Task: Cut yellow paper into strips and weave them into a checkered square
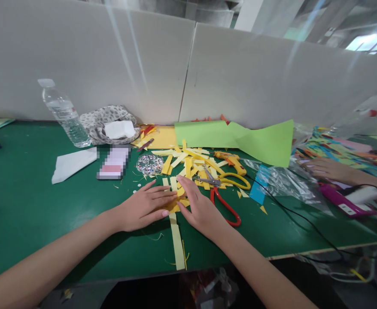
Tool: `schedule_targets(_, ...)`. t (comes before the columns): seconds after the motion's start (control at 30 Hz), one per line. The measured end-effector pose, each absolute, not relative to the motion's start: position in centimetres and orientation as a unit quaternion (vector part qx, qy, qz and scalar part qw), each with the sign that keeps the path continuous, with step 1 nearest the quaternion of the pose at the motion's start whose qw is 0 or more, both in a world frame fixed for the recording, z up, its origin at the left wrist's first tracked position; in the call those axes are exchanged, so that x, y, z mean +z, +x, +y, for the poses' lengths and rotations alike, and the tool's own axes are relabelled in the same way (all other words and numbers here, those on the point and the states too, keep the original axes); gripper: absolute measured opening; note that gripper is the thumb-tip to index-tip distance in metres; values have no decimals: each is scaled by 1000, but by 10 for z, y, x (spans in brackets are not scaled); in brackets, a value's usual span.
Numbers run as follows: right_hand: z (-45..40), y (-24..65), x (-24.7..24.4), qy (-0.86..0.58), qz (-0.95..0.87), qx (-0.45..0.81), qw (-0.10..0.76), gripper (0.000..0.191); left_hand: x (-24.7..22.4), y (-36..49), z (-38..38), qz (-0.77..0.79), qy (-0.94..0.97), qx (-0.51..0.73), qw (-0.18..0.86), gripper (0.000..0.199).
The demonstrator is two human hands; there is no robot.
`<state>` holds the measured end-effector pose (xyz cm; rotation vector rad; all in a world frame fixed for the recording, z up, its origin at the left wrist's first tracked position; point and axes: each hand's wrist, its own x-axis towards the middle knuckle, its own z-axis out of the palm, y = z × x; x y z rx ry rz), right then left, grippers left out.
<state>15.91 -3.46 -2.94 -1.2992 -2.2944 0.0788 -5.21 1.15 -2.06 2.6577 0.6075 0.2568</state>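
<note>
My left hand (143,205) lies palm down on the table with its fingers stretched out, their tips touching a small deep-yellow paper piece (172,208). From the other side my right hand (203,210) reaches the same piece, thumb and fingers apart. Under the hands runs a long pale-yellow paper strip (177,242), one end toward the table's front edge. Its middle is partly hidden by the hands. Just beyond my right hand lie scissors (214,182) with yellow and red handle loops, and a heap of cut yellow strips (190,161).
Behind are a yellow-orange glue gun (232,161), a green paper sheet (262,146) and a clear dish of small beads (150,164). At left stand a water bottle (64,116) and a blurred-out phone (114,163). A co-worker's hand (326,168) is at right; a black cable (291,214) crosses the table.
</note>
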Motion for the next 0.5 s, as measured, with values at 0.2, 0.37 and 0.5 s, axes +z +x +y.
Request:
schedule_targets(0.2, -33, 160, -28, -460, -851, -77, 241, 52, -24, -48, 9, 216, 957, 85, 175, 48)
schedule_targets(0.37, -33, 161, -31, -456, -856, -92, 226, 46, -24, -47, 7, 213, 960, 92, 156, 49)
schedule_targets(0.5, -32, 162, -32, -465, -854, -75, 221, 41, -20, -47, 2, 242, 950, 143, 139, 47)
